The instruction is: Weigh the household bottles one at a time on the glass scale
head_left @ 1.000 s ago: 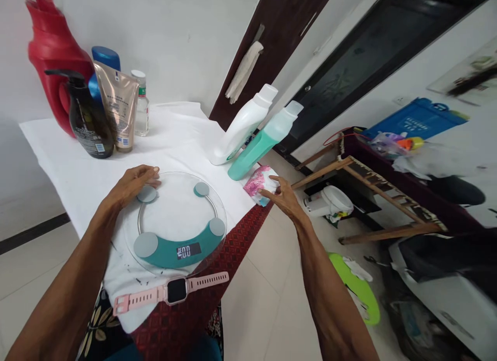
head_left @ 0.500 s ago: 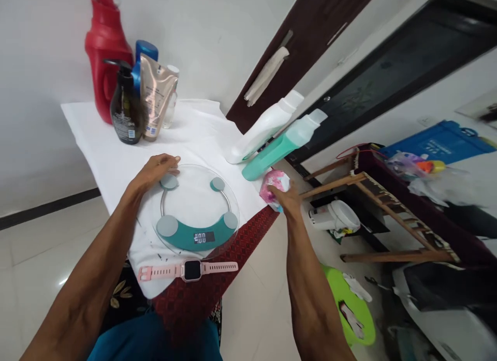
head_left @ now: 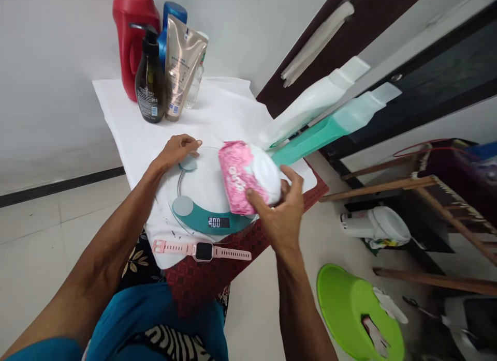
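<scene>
Above the right side of the scale, the right hand is holding a pink packet, thumb pressing its front, probably for security. The left hand is resting at the scale's far-left edge, perhaps steadying it; whether it is gripping, one cannot tell.

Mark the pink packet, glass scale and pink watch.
Pink packet (head_left: 241,174), head view: printed pink side.
Glass scale (head_left: 204,194), head view: clear glass platform.
Pink watch (head_left: 203,251), head view: dark screen.
</scene>
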Tool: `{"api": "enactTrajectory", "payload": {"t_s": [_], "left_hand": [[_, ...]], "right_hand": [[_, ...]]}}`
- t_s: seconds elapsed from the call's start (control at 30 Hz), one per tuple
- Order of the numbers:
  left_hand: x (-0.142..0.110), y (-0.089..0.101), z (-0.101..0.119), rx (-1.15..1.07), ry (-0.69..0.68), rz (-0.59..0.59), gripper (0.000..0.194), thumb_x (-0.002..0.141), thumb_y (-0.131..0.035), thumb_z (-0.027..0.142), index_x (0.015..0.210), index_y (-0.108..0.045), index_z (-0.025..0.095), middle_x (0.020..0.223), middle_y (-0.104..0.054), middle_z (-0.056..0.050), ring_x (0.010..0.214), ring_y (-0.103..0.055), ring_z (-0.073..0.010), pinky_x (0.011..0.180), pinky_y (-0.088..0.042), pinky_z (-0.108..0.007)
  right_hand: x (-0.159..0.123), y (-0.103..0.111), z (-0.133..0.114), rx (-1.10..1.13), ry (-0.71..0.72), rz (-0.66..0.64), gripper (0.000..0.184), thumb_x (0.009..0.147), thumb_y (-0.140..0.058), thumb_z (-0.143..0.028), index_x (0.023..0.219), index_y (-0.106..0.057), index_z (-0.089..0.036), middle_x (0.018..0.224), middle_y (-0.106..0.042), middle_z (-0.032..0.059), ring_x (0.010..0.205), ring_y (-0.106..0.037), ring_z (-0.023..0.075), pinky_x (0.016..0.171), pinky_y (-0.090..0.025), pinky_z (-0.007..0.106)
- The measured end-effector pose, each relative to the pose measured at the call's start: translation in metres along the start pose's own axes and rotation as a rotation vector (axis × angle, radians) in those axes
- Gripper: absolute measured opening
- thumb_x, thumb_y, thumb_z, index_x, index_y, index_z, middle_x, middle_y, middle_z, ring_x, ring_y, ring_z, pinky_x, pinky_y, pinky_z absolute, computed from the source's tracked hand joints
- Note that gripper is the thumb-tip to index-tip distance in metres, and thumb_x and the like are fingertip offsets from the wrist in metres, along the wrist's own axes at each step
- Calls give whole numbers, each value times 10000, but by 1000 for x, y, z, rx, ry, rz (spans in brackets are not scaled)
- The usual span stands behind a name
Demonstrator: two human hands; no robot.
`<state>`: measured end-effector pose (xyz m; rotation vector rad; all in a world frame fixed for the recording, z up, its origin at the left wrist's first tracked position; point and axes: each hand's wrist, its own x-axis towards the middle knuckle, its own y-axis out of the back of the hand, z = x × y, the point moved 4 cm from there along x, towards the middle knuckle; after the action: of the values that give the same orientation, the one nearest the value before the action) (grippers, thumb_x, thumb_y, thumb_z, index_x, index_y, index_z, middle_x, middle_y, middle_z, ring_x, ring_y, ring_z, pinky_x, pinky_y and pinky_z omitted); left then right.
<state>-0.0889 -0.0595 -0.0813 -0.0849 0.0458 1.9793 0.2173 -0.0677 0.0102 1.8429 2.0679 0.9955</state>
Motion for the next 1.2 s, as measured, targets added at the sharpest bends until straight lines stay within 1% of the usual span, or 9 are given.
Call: {"api": "enactTrajectory", "payload": {"t_s": [0.13, 0.23, 0.33, 0.47, 0.57, 0.83, 0.97, 1.1, 1.2], "left_hand": [[2, 2, 3, 144, -74, 33, 310, 893, -793, 446, 973, -767, 148, 1063, -788, -153, 1004, -732, -287, 1022, -562, -488], [2, 3, 4, 196, -86, 30, 333, 907, -776, 467, 988, -776, 143, 1048, -780, -142, 1006, -710, -278, 1011, -556, -465], [1, 3, 4, 218, -99, 44, 307, 918, -773, 439, 984, -775, 139, 1029, -768, -135, 1012, -694, -277, 1004, -555, -453], [2, 2, 2, 118, -75, 65, 277, 916, -787, 412, 966, -748, 143, 1006, -751, -124, 961, -710, -263, 953, -588, -449], [5, 2, -2, 18, -60, 95, 269, 929, -788, 398, 963, -728, 139, 981, -735, -126, 909, -722, -254, 917, -611, -464], [6, 5, -3, 24, -91, 164, 299, 893, -785, 442, 969, -732, 158, 937, -748, -106, 846, -728, -242, 874, -627, -446], [2, 2, -1, 139, -106, 141, 285, 863, -772, 448, 908, -742, 168, 894, -774, -90, 822, -733, -242, 880, -613, -420], [2, -1, -1, 198, -103, 105, 242, 883, -742, 425, 899, -739, 183, 860, -782, -81, 876, -754, -254, 877, -599, -385], [2, -2, -1, 222, -87, 90, 228, 902, -727, 421, 898, -719, 193, 875, -787, -84, 867, -754, -255, 839, -588, -375]], "right_hand": [[-7, -44, -15, -36, 0, -111, 835, 794, -784, -473, 1533, -453, -270, 1247, -731, 124, 1068, -728, 363, 956, -615, 626], [-15, -54, -17, -69, 21, -130, 827, 840, -761, -492, 1566, -424, -284, 1454, -667, 169, 1289, -666, 420, 1069, -553, 708], [-17, -35, -19, 4, 49, -133, 851, 882, -752, -590, 1598, -408, -286, 1576, -588, 175, 1390, -625, 395, 1107, -551, 670], [-11, 21, -19, 88, 38, 188, 649, 941, -709, -587, 1481, -503, -290, 1517, -620, 150, 1381, -646, 335, 1122, -549, 608], [-9, 33, -16, 137, 12, 215, 568, 914, -743, -596, 1344, -565, -271, 1387, -687, 144, 1320, -682, 325, 1089, -569, 583], [-6, -50, -14, -127, -38, -154, 1111, 632, -907, -726, 1534, -523, -204, 1519, -650, 228, 1374, -633, 461, 1098, -548, 685], [3, -53, -8, -80, -167, -206, 846, 651, -898, -664, 1333, -697, -205, 1248, -794, 168, 1175, -724, 427, 1026, -583, 626], [26, -41, 3, 355, -345, -285, 686, 698, -890, -653, 1152, -760, -156, 1091, -818, 128, 992, -753, 331, 892, -615, 482], [67, -49, 3, 490, -278, -208, 625, 727, -900, -595, 1148, -757, -157, 1108, -807, 95, 1012, -738, 291, 919, -599, 436]]}}
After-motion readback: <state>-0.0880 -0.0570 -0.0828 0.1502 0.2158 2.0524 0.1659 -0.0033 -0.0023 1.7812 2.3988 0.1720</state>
